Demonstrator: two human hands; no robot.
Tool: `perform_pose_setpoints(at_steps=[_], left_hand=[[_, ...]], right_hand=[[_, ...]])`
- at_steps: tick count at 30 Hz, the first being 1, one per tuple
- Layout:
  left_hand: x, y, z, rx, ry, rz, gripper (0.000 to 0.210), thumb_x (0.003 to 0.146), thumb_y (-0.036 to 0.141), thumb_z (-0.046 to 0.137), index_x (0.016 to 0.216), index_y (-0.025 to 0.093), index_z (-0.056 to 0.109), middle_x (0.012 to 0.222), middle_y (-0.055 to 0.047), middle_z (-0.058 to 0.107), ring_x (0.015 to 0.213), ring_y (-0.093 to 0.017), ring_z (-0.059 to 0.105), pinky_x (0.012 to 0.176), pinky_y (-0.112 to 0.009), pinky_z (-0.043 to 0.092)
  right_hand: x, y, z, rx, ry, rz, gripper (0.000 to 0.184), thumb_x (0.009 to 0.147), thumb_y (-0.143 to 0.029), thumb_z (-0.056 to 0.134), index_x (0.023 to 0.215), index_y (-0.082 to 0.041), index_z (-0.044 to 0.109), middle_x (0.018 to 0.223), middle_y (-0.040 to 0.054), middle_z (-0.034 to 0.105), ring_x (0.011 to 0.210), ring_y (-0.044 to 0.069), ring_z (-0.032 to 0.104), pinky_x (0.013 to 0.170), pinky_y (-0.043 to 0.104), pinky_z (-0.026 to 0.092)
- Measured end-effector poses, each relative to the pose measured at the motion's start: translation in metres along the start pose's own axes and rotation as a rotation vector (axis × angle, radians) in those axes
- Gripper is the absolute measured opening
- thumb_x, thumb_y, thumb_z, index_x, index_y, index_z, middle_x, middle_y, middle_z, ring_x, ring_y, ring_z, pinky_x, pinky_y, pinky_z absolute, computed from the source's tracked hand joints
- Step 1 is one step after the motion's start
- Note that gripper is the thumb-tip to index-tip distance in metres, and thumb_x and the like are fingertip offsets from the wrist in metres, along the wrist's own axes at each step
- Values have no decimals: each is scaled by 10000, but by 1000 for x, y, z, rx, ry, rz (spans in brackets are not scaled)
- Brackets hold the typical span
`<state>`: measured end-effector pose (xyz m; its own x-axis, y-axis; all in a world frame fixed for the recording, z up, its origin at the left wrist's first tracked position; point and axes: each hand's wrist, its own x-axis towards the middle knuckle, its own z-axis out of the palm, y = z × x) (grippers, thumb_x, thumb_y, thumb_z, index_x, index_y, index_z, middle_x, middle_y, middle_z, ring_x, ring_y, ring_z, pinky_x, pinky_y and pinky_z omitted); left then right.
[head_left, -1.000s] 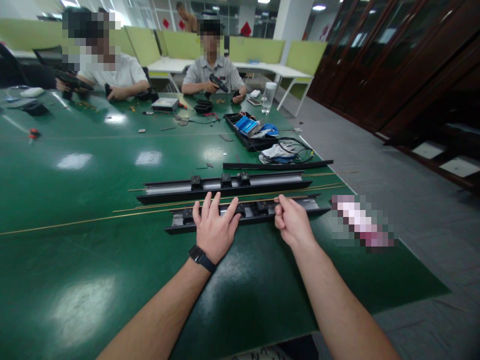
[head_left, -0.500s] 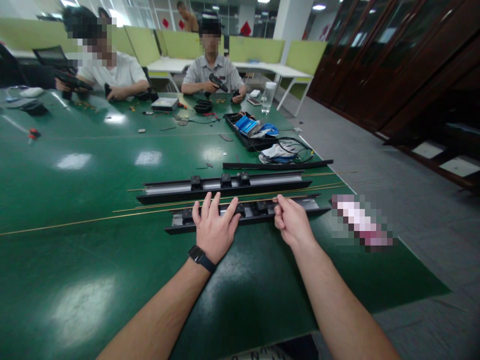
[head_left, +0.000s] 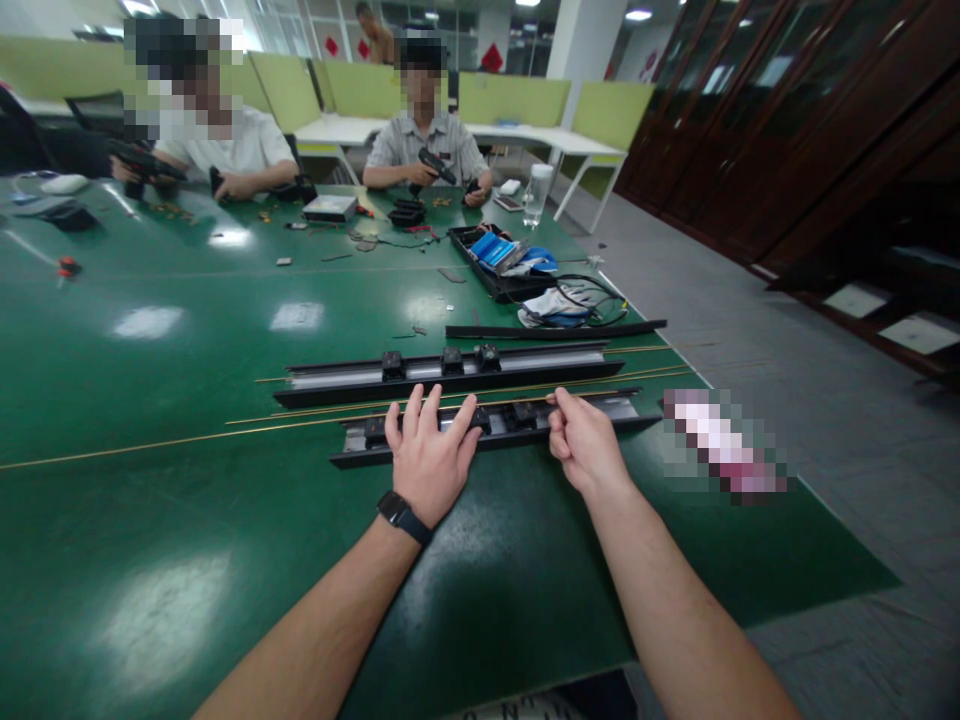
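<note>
My left hand (head_left: 430,455) lies with fingers spread across the nearer black channel (head_left: 630,420), over several black blocks (head_left: 521,413) seated in it. At the channel's right part, my right hand (head_left: 589,440) is closed in a pinch on a thin brass rod (head_left: 150,448). This rod runs far out to the left, passing by my left fingertips. Another brass rod (head_left: 300,416) lies close alongside. Just beyond is a second black channel (head_left: 525,375) with a pale inner strip and three black blocks (head_left: 451,360) on it.
Behind the channels lie a black strip (head_left: 555,330), gloves with cables (head_left: 562,303) and a black tray (head_left: 461,240) of blue items. Two people sit across the green table (head_left: 225,520), each holding a power drill (head_left: 436,165). The table's edge runs along the right.
</note>
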<state>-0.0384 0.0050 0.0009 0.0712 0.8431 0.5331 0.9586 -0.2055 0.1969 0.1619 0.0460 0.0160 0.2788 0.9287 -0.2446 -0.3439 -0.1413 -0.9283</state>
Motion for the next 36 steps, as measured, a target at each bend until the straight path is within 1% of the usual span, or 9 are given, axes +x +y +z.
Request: perform_pose_setpoints(at_steps=[5, 9, 15, 22, 28, 36], left_hand=[[0, -1, 1, 3, 9, -1, 428, 945, 433, 559, 1371, 389, 577, 1488, -124, 505, 1448, -355, 357, 1168, -607, 195], [0, -1, 1, 11, 6, 4, 428, 951, 437, 547, 1377, 393, 571, 1490, -126, 502, 1447, -353, 359, 1167, -603, 201], [-1, -1, 2, 9, 6, 5, 433, 957, 444, 532, 1386, 390, 562, 1494, -124, 496, 1459, -344, 344, 1172, -601, 196], [-1, -1, 2, 16, 4, 5, 429, 960, 447, 528, 1383, 386, 565, 1492, -128, 497, 1461, -344, 341, 1171, -605, 191], [-1, -1, 2, 18, 4, 4, 456, 946, 477, 547, 1394, 394, 552, 1490, -129, 500, 1451, -356, 351, 1163, -610, 198], [0, 0, 2, 18, -3, -1, 426, 954, 469, 533, 1374, 404, 570, 1488, -123, 502, 1453, -344, 353, 1165, -600, 205]], right_hand=[[1, 0, -1, 3, -17, 7, 288, 815, -411, 761, 830, -161, 618, 496, -69, 494, 269, 29, 325, 270, 147, 191], [1, 0, 1, 26, 7, 11, 258, 838, -386, 738, 819, -162, 612, 500, -67, 495, 269, 30, 326, 272, 150, 193], [0, 0, 2, 36, 32, -1, 278, 834, -407, 739, 803, -176, 588, 499, -69, 501, 267, 34, 324, 271, 152, 191], [0, 1, 0, -11, -23, 9, 295, 808, -416, 763, 845, -150, 641, 504, -65, 497, 273, 28, 323, 271, 151, 178], [0, 2, -1, -30, -23, -2, 307, 797, -425, 770, 839, -145, 651, 497, -64, 494, 270, 29, 327, 267, 150, 175], [1, 2, 0, 2, -14, -1, 291, 796, -409, 769, 822, -149, 642, 507, -66, 489, 275, 29, 329, 275, 150, 182]])
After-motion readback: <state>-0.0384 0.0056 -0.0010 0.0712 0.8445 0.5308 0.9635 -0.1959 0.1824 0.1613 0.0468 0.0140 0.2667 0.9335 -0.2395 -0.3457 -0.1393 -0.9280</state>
